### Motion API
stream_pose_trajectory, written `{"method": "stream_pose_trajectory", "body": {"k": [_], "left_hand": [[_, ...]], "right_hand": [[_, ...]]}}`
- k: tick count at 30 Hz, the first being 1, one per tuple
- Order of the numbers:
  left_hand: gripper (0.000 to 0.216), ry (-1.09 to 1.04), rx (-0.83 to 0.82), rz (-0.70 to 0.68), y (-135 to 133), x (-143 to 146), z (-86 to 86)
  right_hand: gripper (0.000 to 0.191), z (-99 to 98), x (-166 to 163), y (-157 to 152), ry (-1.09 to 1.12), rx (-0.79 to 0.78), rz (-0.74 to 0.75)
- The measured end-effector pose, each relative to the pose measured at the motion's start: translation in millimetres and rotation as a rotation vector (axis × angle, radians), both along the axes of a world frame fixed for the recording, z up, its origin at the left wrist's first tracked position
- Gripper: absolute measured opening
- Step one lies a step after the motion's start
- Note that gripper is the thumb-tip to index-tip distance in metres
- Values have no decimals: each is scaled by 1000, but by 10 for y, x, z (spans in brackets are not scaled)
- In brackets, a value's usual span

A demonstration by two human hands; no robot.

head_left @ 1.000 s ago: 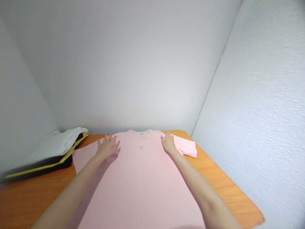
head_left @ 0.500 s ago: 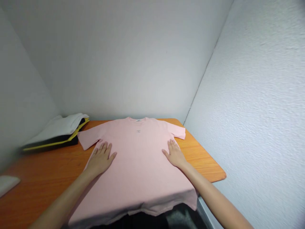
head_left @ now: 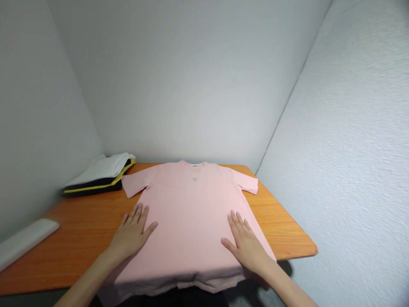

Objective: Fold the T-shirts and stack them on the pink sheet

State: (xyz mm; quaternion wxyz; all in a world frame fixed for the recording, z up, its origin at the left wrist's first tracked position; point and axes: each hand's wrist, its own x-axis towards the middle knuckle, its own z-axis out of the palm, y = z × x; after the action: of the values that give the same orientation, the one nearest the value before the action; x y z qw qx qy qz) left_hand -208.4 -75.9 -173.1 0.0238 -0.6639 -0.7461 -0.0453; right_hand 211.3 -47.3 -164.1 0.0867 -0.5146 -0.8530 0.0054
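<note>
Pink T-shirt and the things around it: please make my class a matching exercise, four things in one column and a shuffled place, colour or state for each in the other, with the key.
Column 1
1. Pink T-shirt
2. Stack of folded clothes
3. Right hand
4. Wooden table

Column 2
A. Palm down, over pink fabric
B. Orange-brown, with visible grain
C. Spread out, lower end draped over the near edge
D. Far left, in white, black and yellow layers

Pairs: 1-C, 2-D, 3-A, 4-B
</note>
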Motion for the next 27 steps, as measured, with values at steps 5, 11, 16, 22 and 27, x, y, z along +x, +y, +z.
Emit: {"method": "stream_pose_trajectory", "body": {"k": [5,11,16,22,27], "left_hand": [[77,34,63,-7,-41,6,-80],[76,28,78,-33,-44,-29,-87],[74,42,45,-11,-84,-31,-57],[67,65,111,-44,45,488,208],[54,-10,122,-375,659,1223,451]], "right_hand": [[77,-1,13,-82,6,12,-19],[76,-19,58,-76,9,23,-40],[75,-36,101,-116,8,9,-52],[83,153,-190,50,52,-41,-51],[63,334,-1028,650,85,-27,166]]}}
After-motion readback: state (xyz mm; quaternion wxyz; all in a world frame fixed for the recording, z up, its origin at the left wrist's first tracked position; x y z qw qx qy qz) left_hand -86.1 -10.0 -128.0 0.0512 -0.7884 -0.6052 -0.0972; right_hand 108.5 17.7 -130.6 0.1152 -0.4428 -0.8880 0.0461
